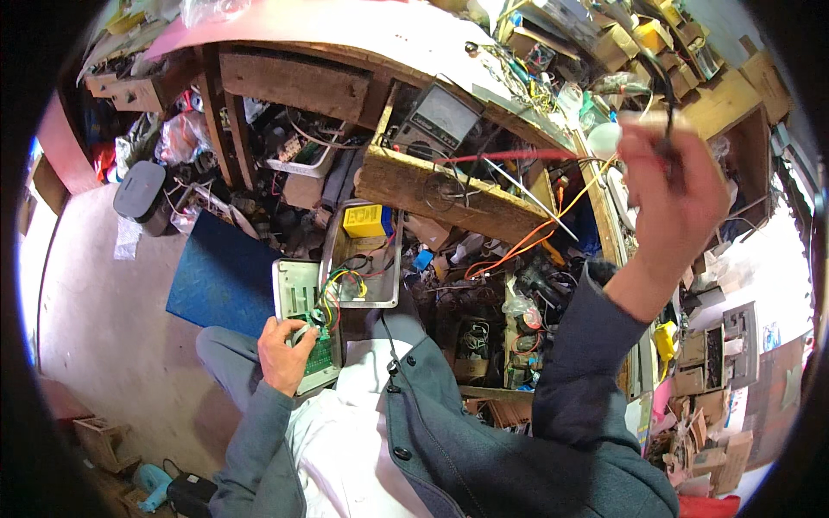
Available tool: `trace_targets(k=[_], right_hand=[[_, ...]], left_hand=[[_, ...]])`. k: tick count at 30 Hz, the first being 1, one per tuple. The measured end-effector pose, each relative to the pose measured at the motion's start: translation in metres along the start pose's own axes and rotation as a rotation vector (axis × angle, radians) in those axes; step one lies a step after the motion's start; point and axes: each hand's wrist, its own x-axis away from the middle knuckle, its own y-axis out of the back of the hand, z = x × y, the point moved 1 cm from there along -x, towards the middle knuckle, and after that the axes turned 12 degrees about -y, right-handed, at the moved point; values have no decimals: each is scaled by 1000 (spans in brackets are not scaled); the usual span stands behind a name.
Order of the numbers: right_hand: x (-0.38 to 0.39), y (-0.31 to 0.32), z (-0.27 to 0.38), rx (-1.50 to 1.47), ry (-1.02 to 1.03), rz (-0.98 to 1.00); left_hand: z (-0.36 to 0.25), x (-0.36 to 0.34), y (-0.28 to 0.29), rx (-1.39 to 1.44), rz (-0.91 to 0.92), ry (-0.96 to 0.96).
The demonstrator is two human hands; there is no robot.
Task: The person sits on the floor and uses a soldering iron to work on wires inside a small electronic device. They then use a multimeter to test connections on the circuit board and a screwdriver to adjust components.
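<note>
My left hand is closed at the left side of a pale grey box cover, fingers pressed by the green circuit board inside it. Yellow, green and red wires run from that board into an open grey box holding a yellow block. Raised at the upper right, my right hand is blurred, its fingers closed around test leads. A black lead rises above it, and a red lead stretches left toward an analog multimeter.
The multimeter sits in an open wooden drawer below a pink-white tabletop. Orange cables hang at the drawer's right. A blue board lies on the floor at left, near a dark bin. Cluttered parts crowd the right side.
</note>
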Motion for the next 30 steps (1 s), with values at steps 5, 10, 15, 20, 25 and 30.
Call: trace_targets(k=[5,10,15,20,25,30], right_hand=[[52,7,-14,-7,-223,332],[116,-12,-61,-87,-535,1027],[209,-68,-39,-556,-573,1412],[202,-94,27,-725,-100,1275],[157,-81,29,-1198,26,944],[123,-68,10,-1785,-174,880]], left_hand=[[0,0,-1,42,9,28],[-1,1,1,37,-4,35],[-5,-2,-2,37,47,67],[0,0,-1,49,25,39],[-1,-1,0,19,37,29],[-3,-2,-2,30,28,41]])
